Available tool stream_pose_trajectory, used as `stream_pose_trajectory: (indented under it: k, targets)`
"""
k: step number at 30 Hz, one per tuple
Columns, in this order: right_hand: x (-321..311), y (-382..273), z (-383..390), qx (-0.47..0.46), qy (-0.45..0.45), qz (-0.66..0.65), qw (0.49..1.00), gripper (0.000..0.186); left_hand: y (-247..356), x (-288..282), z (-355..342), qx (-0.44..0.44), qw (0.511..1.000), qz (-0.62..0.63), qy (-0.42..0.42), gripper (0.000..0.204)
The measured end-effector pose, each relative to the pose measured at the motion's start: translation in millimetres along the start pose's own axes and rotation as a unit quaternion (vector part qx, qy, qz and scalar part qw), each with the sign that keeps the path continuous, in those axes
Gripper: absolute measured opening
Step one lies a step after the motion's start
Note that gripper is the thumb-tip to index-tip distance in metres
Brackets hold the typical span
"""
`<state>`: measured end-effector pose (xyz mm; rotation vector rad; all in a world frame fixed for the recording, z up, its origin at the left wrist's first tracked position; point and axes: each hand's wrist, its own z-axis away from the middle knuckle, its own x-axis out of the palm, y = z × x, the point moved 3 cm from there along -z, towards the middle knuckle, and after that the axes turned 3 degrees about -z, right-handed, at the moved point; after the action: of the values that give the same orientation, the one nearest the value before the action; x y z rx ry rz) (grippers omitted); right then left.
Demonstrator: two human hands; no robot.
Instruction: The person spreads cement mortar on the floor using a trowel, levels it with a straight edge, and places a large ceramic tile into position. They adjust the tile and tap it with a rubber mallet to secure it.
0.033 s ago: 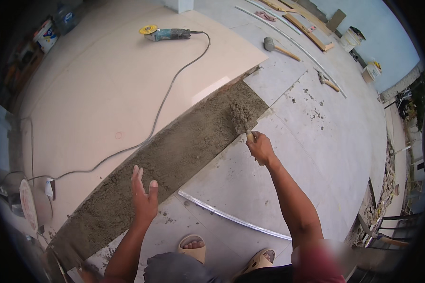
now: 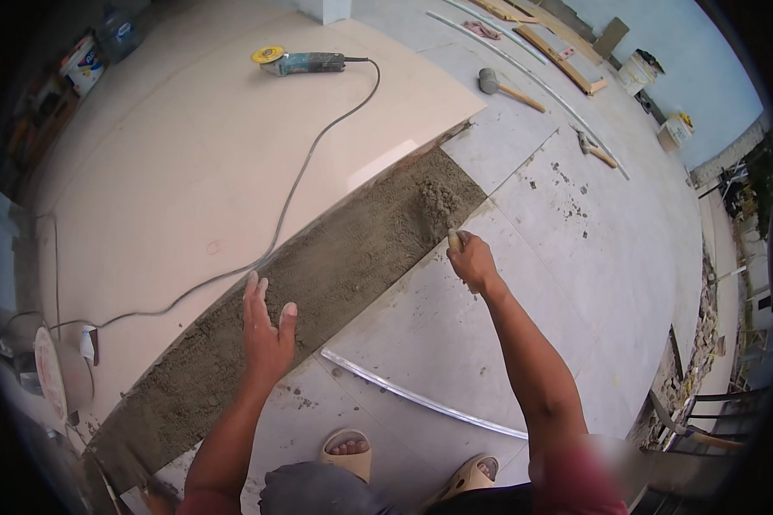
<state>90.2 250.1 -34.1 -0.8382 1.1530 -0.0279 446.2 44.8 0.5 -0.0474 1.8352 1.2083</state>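
We clasp the trowel handle point(image 2: 453, 241) in our right hand point(image 2: 474, 263), our left hand point(image 2: 268, 345) spread over the mortar point(image 2: 335, 240).

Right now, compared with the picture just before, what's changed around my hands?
Your left hand, open and empty, has moved slightly forward and to the right over the mortar strip. Nothing was picked up or let go: your right hand still grips the trowel. The angle grinder and mallet stayed put.
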Motion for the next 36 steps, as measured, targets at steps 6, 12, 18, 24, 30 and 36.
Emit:
stream_pose_trajectory:
  k: [6,12,18,24,30,36]
  targets:
    - [-4,-3,-80,0.042,0.127,0.111,0.985,0.042,8,78,-203,0.102,0.952,-0.284,-0.056,0.075]
    - [-28,26,-65,0.014,0.034,0.103,0.994,0.042,-1,104,-215,0.041,0.938,-0.336,-0.069,0.083]
    - [-37,3,-119,-0.025,-0.072,0.214,0.974,0.044,2,102,-219,0.033,0.931,-0.357,-0.069,0.086]
    - [-49,14,-165,-0.024,-0.081,0.193,0.977,0.050,2,103,-220,0.038,0.928,-0.363,-0.069,0.087]
    - [-51,7,-113,0.111,-0.115,0.030,0.987,0.045,3,97,-220,0.042,0.931,-0.355,-0.069,0.085]
    - [-39,34,-62,0.216,-0.088,-0.124,0.964,0.040,3,103,-220,0.059,0.935,-0.345,-0.057,0.085]
